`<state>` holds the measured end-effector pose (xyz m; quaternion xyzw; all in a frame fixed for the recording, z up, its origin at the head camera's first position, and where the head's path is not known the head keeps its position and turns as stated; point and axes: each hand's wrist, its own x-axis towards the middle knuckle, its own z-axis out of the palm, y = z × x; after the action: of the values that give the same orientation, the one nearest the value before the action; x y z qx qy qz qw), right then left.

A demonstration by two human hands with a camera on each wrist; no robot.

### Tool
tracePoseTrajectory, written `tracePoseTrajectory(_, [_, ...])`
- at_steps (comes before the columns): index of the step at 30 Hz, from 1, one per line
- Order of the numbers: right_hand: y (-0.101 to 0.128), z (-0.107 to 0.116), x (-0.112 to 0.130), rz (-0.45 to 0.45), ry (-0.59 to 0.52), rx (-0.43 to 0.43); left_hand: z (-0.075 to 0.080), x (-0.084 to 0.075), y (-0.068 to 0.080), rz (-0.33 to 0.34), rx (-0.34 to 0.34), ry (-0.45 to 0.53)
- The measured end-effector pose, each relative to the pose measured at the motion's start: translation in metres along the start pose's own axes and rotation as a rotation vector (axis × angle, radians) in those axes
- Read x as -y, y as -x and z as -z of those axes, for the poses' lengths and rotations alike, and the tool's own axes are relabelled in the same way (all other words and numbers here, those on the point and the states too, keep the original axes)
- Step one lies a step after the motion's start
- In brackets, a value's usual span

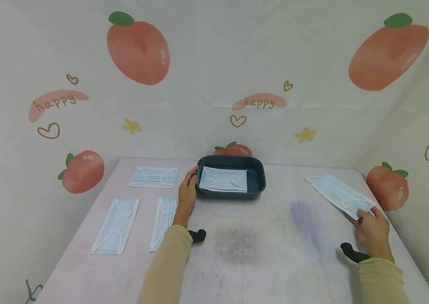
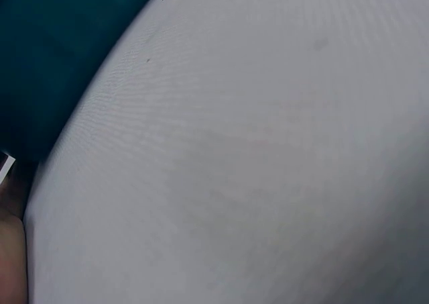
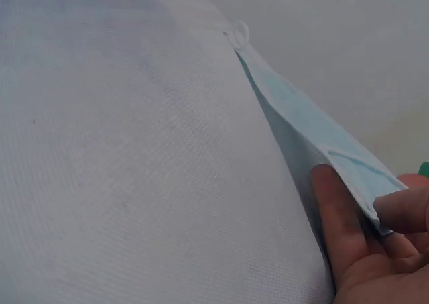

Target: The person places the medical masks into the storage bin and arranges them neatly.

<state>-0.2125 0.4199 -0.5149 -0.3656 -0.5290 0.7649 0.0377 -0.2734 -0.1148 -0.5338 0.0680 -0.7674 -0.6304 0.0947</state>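
— What is in hand here?

— A person's right hand [image 1: 375,230] pinches the near short edge of a pale blue face mask [image 1: 340,195] at the right side of the tabletop [image 1: 260,236]; the far end trails toward the backdrop, an ear loop showing at its tip. In the right wrist view the thumb [image 3: 338,217] lies under the mask's edge and the fingers fold over it, a narrow grip on thin cloth.

— And the other hand?

— The left hand [image 1: 187,192] rests against the left wall of a dark teal tray [image 1: 257,185], fingers lying along the rim; whether they curl round it cannot be told. One folded mask [image 1: 223,179] lies inside. Three more masks [image 1: 153,176] lie flat on the left of the tabletop.

— How would the mask handle?

— Very light and limp, by the look of it: it sags from a corner hold and could fold on itself. The short hemmed edge, where the loops join, looks the firmest place to hold; the loops may snag.
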Motion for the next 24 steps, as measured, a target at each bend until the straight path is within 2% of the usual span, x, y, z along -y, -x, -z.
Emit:
tracePoseTrajectory(5, [0.007,0.004,-0.004,0.042,-0.104,0.123,0.000,0.001,0.001,-0.011,0.000,0.012])
tracePoseTrajectory(16, [0.017,0.000,0.001,0.064,-0.251,0.196,0.001,0.001,0.000,-0.014,0.009,0.008])
tracePoseTrajectory(24, [0.028,-0.011,0.007,0.119,-0.363,0.316,0.001,0.000,0.001,-0.021,0.013,0.001])
